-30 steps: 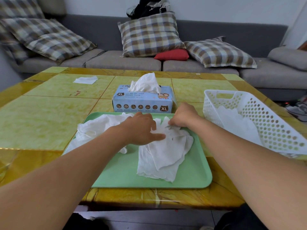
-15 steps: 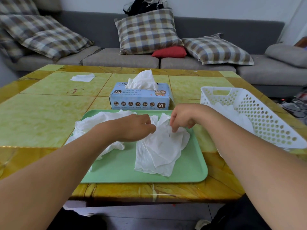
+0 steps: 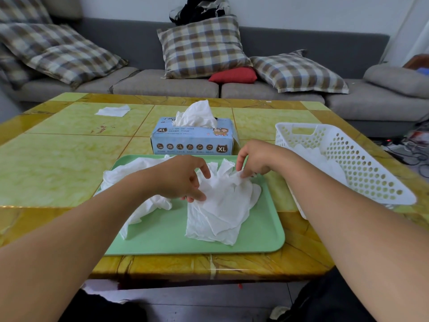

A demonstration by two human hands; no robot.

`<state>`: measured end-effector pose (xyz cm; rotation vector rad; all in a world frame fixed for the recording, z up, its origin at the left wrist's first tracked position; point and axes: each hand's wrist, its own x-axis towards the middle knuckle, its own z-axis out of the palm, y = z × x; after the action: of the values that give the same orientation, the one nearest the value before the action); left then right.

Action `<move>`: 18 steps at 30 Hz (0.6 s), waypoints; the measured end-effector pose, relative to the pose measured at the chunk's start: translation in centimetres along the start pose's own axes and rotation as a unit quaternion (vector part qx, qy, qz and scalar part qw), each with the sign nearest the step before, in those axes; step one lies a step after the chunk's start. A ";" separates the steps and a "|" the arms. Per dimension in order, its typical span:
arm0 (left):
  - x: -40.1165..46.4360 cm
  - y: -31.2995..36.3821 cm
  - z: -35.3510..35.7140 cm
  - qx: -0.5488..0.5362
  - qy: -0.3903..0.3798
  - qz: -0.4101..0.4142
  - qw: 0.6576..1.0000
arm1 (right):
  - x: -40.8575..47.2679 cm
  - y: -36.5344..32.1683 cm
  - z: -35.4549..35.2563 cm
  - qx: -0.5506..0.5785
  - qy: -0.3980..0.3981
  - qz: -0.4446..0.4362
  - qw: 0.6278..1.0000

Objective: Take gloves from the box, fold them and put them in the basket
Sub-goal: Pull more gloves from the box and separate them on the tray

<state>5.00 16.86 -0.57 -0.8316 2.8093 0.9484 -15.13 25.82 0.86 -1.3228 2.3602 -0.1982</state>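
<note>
Both hands had lifted slightly: left hand [image 3: 183, 180] and right hand [image 3: 253, 159] each pinched the glove [image 3: 220, 205] on the tray [image 3: 267, 238], mid-fold; next, probably folding it over.

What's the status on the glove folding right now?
Left hand and right hand both pinching the glove on the tray. Fold unfinished. Basket at right, path clear. Box behind the tray.

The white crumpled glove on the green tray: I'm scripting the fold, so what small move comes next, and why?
Probably pull the white crumpled glove flat: the right hand pinches its top edge, the left hand holds its left side, and it lies bunched on the green plastic tray.
</note>
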 end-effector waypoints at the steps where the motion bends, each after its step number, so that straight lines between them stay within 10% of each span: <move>1: -0.1 0.1 -0.1 -0.030 -0.020 -0.013 0.999 | 0.1 0.0 -0.1 0.005 0.010 0.005 1.000; 8: -0.7 0.8 -0.2 -0.212 -0.086 -0.148 0.962 | 1.3 0.3 1.4 0.013 0.141 0.018 0.990; 18: -0.6 0.3 0.6 -0.044 -0.046 -0.097 0.993 | -1.9 -0.6 1.4 -0.123 0.003 0.090 0.988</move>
<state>5.28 17.69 -0.70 -1.0225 2.5686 1.0568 -13.18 27.16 0.36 -1.2039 2.5557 0.1480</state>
